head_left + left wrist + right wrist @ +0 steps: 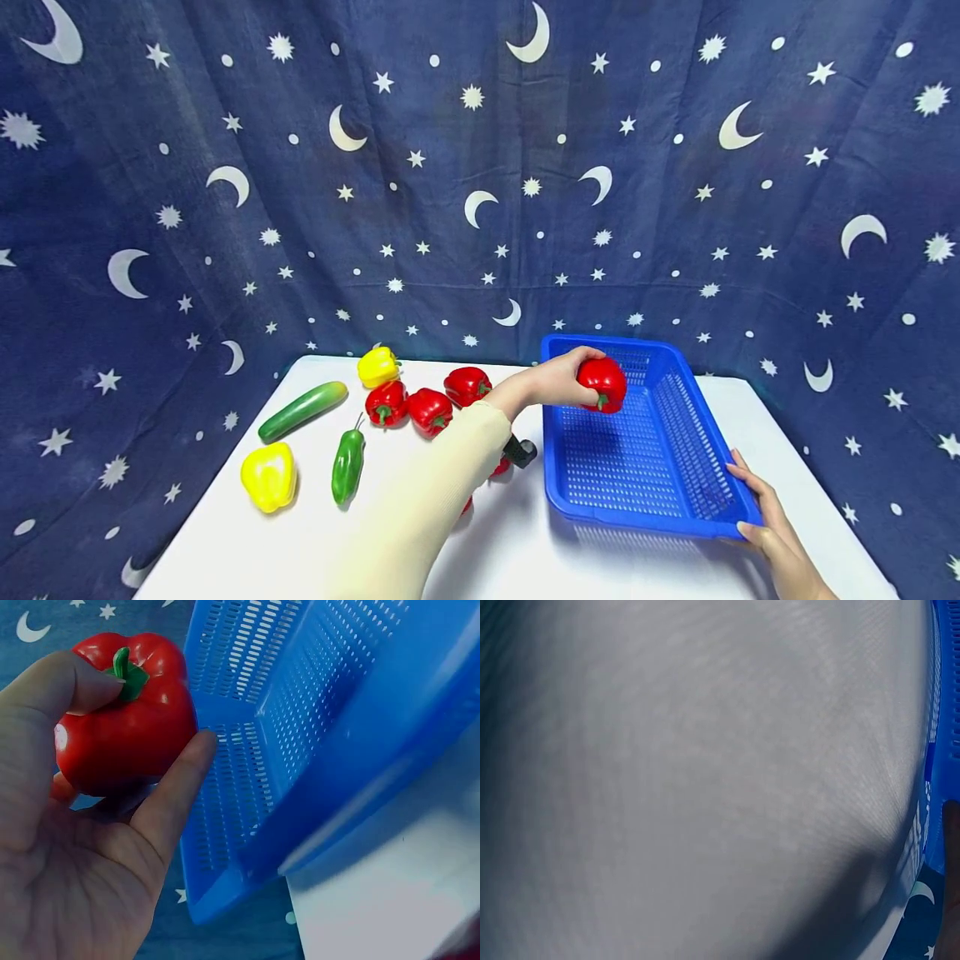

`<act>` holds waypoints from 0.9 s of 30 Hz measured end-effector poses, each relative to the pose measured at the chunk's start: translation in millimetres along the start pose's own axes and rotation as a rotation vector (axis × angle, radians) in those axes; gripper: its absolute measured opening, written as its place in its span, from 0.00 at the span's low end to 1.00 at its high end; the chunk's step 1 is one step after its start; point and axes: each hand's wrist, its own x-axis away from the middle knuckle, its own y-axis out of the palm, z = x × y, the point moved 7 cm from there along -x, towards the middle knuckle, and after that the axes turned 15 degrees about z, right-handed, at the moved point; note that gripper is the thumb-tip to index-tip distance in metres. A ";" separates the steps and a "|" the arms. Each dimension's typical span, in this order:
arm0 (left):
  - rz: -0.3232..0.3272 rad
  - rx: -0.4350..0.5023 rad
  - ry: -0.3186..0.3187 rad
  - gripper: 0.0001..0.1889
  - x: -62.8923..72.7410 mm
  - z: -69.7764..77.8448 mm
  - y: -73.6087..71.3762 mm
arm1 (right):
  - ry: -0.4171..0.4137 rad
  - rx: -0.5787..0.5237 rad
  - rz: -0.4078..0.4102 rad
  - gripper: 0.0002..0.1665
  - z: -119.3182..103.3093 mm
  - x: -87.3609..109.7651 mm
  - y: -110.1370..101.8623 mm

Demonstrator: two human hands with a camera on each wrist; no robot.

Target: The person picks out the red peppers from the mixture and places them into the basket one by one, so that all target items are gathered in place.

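The white worktop (225,550) carries the basket (684,429), whose near right corner my right hand (780,529) grips. My left hand (564,377) grasps a red pepper (607,382), above the basket and not yet set down. Step in hand, I judge: filling the basket; the next move calls for lowering the pepper, then loosening my grasp. The left wrist view reveals my palm (82,877), hidden in the head view, and my thumb (82,684) against the stem (133,679); the right wrist view catches mere slivers of basket and finger (952,862).
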 end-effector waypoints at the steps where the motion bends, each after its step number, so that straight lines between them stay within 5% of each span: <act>1: 0.003 0.006 -0.004 0.38 -2.7 0.2 2.6 | 0.000 -0.008 0.002 0.43 0.3 0.0 0.2; 13: 0.000 0.088 -0.073 0.37 -20.0 9.1 32.4 | 0.012 -0.015 0.049 0.45 4.8 -2.6 0.5; 24: 0.052 -0.038 -0.110 0.37 -31.6 9.0 49.7 | 0.042 -0.051 0.036 0.45 21.5 -5.9 -0.1; 27: 0.061 -0.051 -0.139 0.37 -35.6 5.6 58.8 | -0.005 -0.152 0.045 0.46 24.4 -6.5 -1.4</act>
